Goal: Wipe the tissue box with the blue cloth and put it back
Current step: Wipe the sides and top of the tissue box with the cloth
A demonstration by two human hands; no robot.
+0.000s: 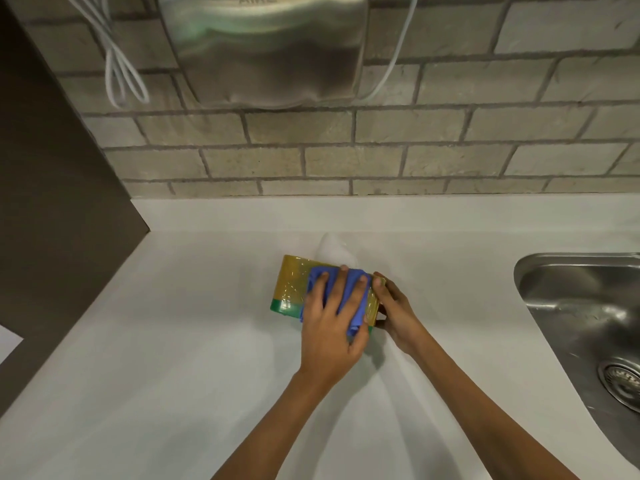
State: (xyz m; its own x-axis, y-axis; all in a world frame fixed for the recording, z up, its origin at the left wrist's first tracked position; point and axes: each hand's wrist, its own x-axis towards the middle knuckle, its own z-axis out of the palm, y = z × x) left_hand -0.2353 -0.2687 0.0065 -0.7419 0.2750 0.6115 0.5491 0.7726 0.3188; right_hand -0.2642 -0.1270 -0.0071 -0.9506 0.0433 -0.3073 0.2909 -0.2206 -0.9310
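Note:
A yellow tissue box [290, 283] with a green band along its near edge lies on the white counter [173, 341], wrapped in shiny plastic. A white tissue [330, 249] sticks out at its far side. My left hand [329, 327] lies flat on the blue cloth [351, 299] and presses it onto the top of the box, fingers spread. My right hand [394, 311] grips the right end of the box, thumb on the near side and fingers on the far corner. The right half of the box is hidden under cloth and hands.
A steel sink [585, 306] with a drain is sunk into the counter at the right. A metal hand dryer [266, 50] hangs on the brick wall above, with white cables [121, 71] beside it. A dark panel [52, 202] closes the left side.

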